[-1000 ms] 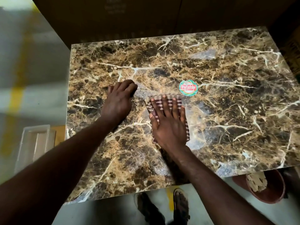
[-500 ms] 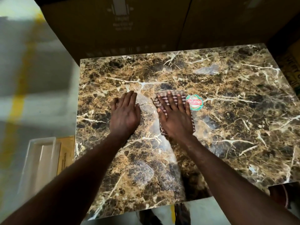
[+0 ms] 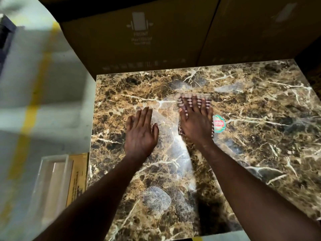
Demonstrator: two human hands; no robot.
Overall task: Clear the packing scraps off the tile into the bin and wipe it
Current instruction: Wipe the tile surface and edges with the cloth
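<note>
A glossy brown marble-patterned tile (image 3: 251, 136) fills the middle and right of the head view. My right hand (image 3: 196, 122) lies flat, fingers spread, pressing a red-and-white checked cloth (image 3: 206, 99) onto the tile near its centre. Most of the cloth is hidden under the hand. A round green and red sticker (image 3: 219, 124) sits just right of that hand, partly covered by it. My left hand (image 3: 141, 134) rests flat on the bare tile, fingers together, a little to the left of the cloth. No bin shows in this frame.
Large cardboard boxes (image 3: 139, 40) stand against the tile's far edge. A clear plastic tray (image 3: 50, 185) and a flat yellow-brown carton (image 3: 78, 178) lie on the grey floor at the left. A yellow floor line (image 3: 34, 105) runs along the left.
My right hand has pushed the cloth away from me across the tile, past the sticker. My left hand slid forward too. The bin at the lower right has dropped out of view.
</note>
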